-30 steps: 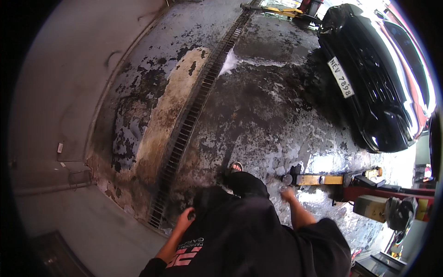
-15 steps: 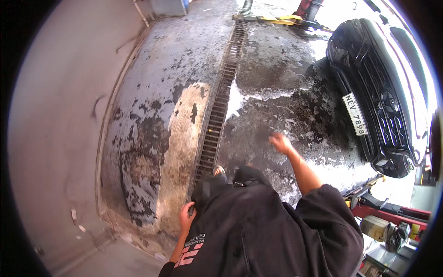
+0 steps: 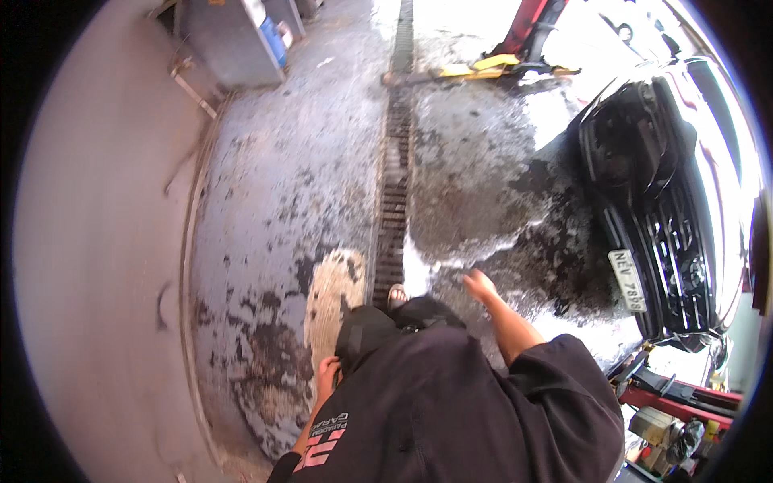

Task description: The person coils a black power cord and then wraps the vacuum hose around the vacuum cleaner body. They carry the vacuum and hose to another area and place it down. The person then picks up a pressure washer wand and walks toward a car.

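Observation:
My left hand (image 3: pixel 328 373) hangs low beside my dark shorts (image 3: pixel 366 332), its fingers curled round something dark that mostly stays hidden. Out in front on the right, my right hand (image 3: pixel 480 285) is held over the stained floor with its fingers closed. What it holds, if anything, is too small and blurred to make out. A sandalled foot (image 3: pixel 396 295) shows just ahead of my shorts, beside the slotted floor drain (image 3: pixel 394 193).
A black vehicle front (image 3: pixel 644 193) stands on the right. Ahead is a lift's red post (image 3: pixel 527 32) with yellow arms (image 3: pixel 483 69). A grey cabinet (image 3: pixel 229 48) and a blue container (image 3: pixel 272 42) stand far left, by a pale wall (image 3: pixel 105 241). Boxes (image 3: pixel 651 425) sit lower right.
I have moved forward along the drain; the lift post, cabinet and blue container show more fully. My right arm remains bent out in front, and my left hand stays low at my side.

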The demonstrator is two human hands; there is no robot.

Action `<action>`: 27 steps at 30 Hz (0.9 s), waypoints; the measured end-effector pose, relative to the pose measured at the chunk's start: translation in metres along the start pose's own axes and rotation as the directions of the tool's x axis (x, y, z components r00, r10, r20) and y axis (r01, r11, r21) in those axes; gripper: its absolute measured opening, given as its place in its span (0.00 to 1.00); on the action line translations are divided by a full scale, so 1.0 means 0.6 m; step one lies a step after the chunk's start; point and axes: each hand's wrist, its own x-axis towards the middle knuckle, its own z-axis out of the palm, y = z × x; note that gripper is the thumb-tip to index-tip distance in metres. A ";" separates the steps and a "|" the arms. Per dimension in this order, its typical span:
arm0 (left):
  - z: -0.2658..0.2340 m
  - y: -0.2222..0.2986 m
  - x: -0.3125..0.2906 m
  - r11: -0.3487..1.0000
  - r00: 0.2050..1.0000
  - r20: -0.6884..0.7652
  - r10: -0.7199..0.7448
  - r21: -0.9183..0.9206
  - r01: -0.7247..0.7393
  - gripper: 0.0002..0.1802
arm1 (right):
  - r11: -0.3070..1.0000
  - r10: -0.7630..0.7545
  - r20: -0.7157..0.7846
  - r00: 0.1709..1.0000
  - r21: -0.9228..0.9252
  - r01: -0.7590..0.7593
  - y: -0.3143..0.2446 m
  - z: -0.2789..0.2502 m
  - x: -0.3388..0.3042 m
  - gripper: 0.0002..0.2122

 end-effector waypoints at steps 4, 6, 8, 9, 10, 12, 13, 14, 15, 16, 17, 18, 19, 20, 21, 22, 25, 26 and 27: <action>-0.067 0.127 0.239 0.963 0.975 0.018 0.223 0.149 -0.224 0.11 | 0.861 -0.495 0.173 0.852 -0.032 0.507 -0.520 -0.135 0.190 0.25; -0.091 0.157 0.374 0.981 0.979 0.070 0.191 0.022 -0.193 0.11 | 0.598 -0.791 0.273 0.547 0.155 0.787 -0.692 -0.113 0.210 0.22; -0.121 0.172 0.499 0.969 0.966 0.086 0.246 -0.005 -0.246 0.11 | 0.449 -0.826 0.502 0.257 0.311 0.837 -0.803 -0.054 0.230 0.16; -0.147 0.181 0.553 0.984 0.982 0.065 0.177 -0.047 -0.174 0.11 | 0.114 -0.693 0.721 0.020 0.082 0.990 -0.839 -0.023 0.241 0.15; -0.160 0.192 0.616 0.989 0.992 0.048 0.117 -0.099 -0.112 0.11 | -0.312 -0.460 0.873 -0.159 0.009 0.950 -0.875 0.003 0.257 0.15; -0.196 0.218 0.725 0.973 1.000 0.016 -0.018 -0.232 0.021 0.12 | -0.020 -0.581 0.814 -0.020 0.010 1.000 -0.875 0.001 0.328 0.24; -0.212 0.235 0.768 0.946 0.996 0.006 -0.088 -0.313 0.086 0.12 | 0.128 -0.558 0.826 0.079 -0.008 0.992 -0.900 -0.015 0.388 0.25; -0.219 0.254 0.817 0.917 0.984 0.005 -0.177 -0.362 0.167 0.13 | 0.291 -0.455 0.867 0.202 -0.070 0.954 -0.922 -0.031 0.434 0.25; -0.232 0.270 0.853 0.940 0.991 0.057 -0.122 -0.315 0.133 0.13 | 0.452 -0.350 0.890 0.292 -0.113 0.885 -0.943 -0.035 0.455 0.26; -0.253 0.286 0.887 0.968 0.991 0.101 -0.086 -0.228 0.108 0.12 | 0.536 -0.276 0.931 0.240 -0.058 0.842 -0.970 -0.047 0.494 0.27; -0.268 0.302 0.935 0.987 0.993 0.118 0.024 -0.161 -0.005 0.12 | 0.559 -0.306 0.909 0.284 -0.070 0.826 -0.987 -0.064 0.519 0.24; -0.284 0.319 0.986 0.987 0.993 0.113 0.016 -0.159 0.002 0.12 | 0.572 -0.332 0.884 0.330 -0.090 0.816 -1.000 -0.087 0.550 0.22; -0.298 0.334 1.037 0.988 0.987 0.155 -0.044 -0.137 0.066 0.11 | 0.583 -0.367 0.852 0.372 -0.101 0.806 -1.016 -0.107 0.583 0.19; -0.310 0.349 1.085 0.987 0.979 0.180 -0.091 -0.117 0.113 0.11 | 0.618 -0.308 0.869 0.387 -0.126 0.776 -1.038 -0.125 0.619 0.19; -0.318 0.365 1.135 0.983 0.970 0.202 -0.136 -0.098 0.158 0.11 | 0.590 -0.330 0.879 0.345 -0.093 0.802 -1.058 -0.146 0.658 0.18; -0.320 0.383 1.187 0.976 0.959 0.221 -0.179 -0.080 0.200 0.11 | 0.559 -0.353 0.882 0.312 -0.069 0.826 -1.076 -0.169 0.702 0.18; -0.306 0.443 1.364 0.777 0.881 0.154 -0.446 -0.422 0.467 0.10 | 0.553 -0.300 0.911 0.283 -0.076 0.830 -1.128 -0.245 0.848 0.21; -0.291 0.466 1.422 0.810 0.906 0.084 -0.414 -0.419 0.410 0.08 | 0.557 -0.268 0.921 0.283 -0.092 0.826 -1.145 -0.271 0.898 0.24; -0.281 0.492 1.477 0.883 0.942 0.055 -0.332 -0.334 0.331 0.07 | 0.560 -0.349 0.864 0.364 -0.119 0.820 -1.166 -0.296 0.944 0.23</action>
